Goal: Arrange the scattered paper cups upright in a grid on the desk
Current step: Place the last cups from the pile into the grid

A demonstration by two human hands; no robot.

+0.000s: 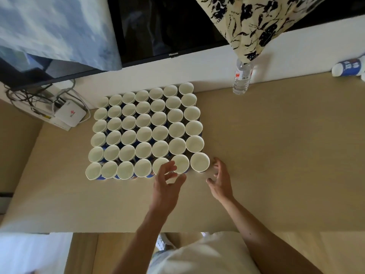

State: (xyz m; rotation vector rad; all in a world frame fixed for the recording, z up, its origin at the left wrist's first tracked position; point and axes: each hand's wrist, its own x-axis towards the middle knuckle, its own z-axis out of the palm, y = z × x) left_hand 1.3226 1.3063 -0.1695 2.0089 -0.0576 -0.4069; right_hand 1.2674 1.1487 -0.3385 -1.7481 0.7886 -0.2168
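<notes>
42 paper cups (145, 133) stand upright on the tabletop (276, 155), packed rim to rim in a block of 6 rows by 7 columns, just beyond both sets of fingers. I see white insides and bits of blue print on the outer walls.

My left hand (166, 184) hovers over the near edge of the block. Its fingers (168, 169) are spread and relaxed and hold nothing. Their tips overlap the rims of the fifth cup (159, 164) and the sixth cup (181, 163) of the nearest row; I cannot tell whether they touch them.

My right hand (222, 182) sits just right of the near corner cup (199, 162), with a narrow gap between them. Its fingers (218, 164) are loosely curled toward that cup and hold nothing.

Far beyond the right fingers a clear water bottle (242, 78) stands at the back edge of the tabletop, under a hanging flower-print cloth (252, 22). Well off to their right a white and blue bottle (347, 67) lies on its side. Beyond the left fingers, past the cups, is a dark TV screen (167, 26). Off to their far left lies a white box with cables (70, 114).
</notes>
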